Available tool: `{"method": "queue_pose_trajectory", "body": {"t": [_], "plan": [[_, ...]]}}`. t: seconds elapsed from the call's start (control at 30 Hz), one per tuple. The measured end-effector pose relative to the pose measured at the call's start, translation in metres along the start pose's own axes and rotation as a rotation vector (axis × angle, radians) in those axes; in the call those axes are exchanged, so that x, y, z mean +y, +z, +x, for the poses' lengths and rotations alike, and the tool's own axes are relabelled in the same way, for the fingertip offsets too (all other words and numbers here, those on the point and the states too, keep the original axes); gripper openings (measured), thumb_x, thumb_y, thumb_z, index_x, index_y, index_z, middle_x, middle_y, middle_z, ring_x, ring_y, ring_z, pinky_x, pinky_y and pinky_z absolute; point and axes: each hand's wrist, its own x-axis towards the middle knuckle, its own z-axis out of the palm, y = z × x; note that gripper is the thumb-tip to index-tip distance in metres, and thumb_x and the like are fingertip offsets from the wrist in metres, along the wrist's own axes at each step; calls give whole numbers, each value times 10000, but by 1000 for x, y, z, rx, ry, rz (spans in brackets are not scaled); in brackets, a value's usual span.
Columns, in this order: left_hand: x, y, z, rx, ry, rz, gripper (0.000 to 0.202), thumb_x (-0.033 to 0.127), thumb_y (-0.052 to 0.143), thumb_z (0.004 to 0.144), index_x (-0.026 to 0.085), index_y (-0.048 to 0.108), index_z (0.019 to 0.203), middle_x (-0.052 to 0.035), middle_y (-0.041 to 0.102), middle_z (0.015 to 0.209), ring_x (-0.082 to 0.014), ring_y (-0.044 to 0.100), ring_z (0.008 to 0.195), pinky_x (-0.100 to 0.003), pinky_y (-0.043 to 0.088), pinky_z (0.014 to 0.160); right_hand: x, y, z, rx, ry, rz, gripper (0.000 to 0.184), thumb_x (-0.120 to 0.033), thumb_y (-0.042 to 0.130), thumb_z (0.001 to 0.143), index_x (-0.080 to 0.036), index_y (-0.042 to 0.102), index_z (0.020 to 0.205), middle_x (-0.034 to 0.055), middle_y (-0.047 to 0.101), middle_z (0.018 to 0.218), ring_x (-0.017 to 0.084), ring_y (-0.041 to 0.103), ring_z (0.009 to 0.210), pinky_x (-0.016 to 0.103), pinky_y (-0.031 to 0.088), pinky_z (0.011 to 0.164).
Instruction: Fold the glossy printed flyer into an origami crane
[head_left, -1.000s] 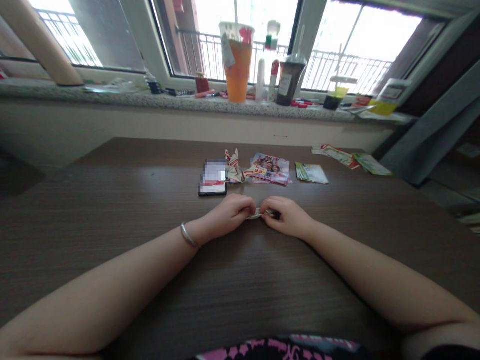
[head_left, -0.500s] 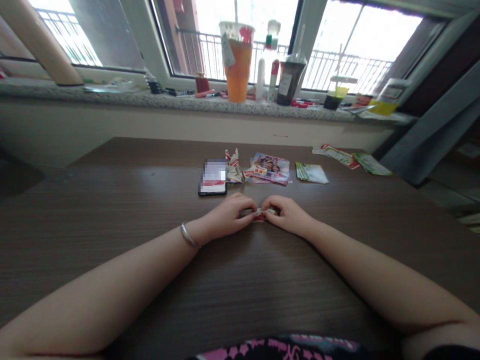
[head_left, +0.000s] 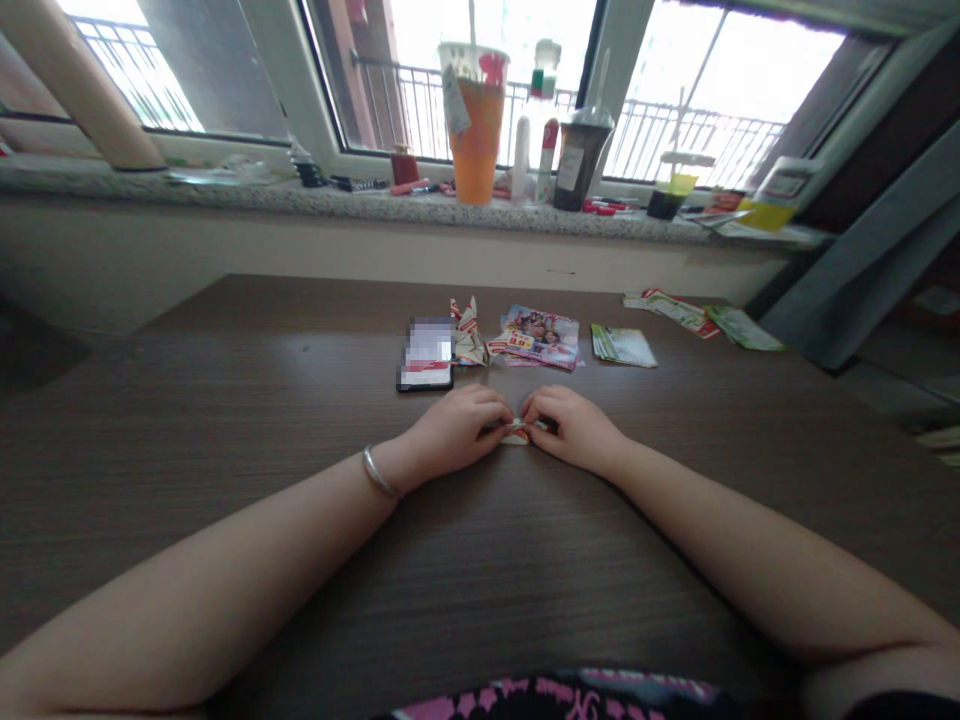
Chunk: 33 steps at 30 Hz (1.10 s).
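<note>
Between my two hands, low on the brown table (head_left: 300,470), is a small piece of printed paper (head_left: 515,435), white with red and orange. My left hand (head_left: 469,425) pinches its left end, fingers curled over it. At the right end, my right hand (head_left: 568,428) grips the paper between thumb and fingertips. Most of the paper is hidden under the fingers, and I cannot make out its folds. Just beyond my left hand lie a phone (head_left: 427,355) with a blurred screen and a folded paper shape (head_left: 470,335) with red and white stripes.
Printed leaflets (head_left: 544,338) lie beyond my hands, with green-edged cards (head_left: 624,346) to their right. More leaflets (head_left: 682,314) rest at the far right. On the stone windowsill (head_left: 375,205) stand an orange drink cup (head_left: 476,130), a dark drink cup (head_left: 581,160) and several bottles.
The paper between my fingers has turned or been folded, showing more white on its near face. Both hands have shifted only slightly; the other things stay put.
</note>
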Motion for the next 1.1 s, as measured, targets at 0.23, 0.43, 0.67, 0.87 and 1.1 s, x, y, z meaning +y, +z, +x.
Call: {"method": "queue_pose_trajectory", "body": {"t": [0.23,0.43,0.67,0.87,1.1], "plan": [[5,-4,0,-12,37,87,147,196,527,884,167,671,877,-68,688,928,-190,625,907,-325,480,847,-10,-6,-2,-26,-87,-180,83,-160,530,850,-195,600,822,65,651,913,188,557,885,302,439,791],[8,-6,1,-23,76,180,146,188,530,868,149,669,879,-86,686,940,-206,621,911,-341,497,836,-15,-8,-2,-57,-119,-306,99,-212,513,869,-187,605,842,65,638,884,193,534,838,305,419,749],[9,-3,1,-15,127,303,115,176,569,843,120,661,884,-90,674,1000,-219,610,921,-340,516,831,-18,-5,-2,-29,-153,-401,148,-294,542,896,-173,614,850,69,638,879,197,529,824,305,403,710],[13,-6,2,-47,138,340,112,188,579,848,119,666,846,-85,670,940,-216,615,882,-329,520,789,-20,-2,-2,-47,-181,-456,129,-231,522,911,-165,628,881,61,637,888,179,550,813,289,403,707],[15,-10,1,-111,92,346,168,214,526,882,132,673,886,-87,663,913,-220,617,865,-338,509,774,-27,-8,-4,-135,-165,-499,175,-250,497,927,-155,640,893,63,653,912,183,573,842,297,406,730]]}}
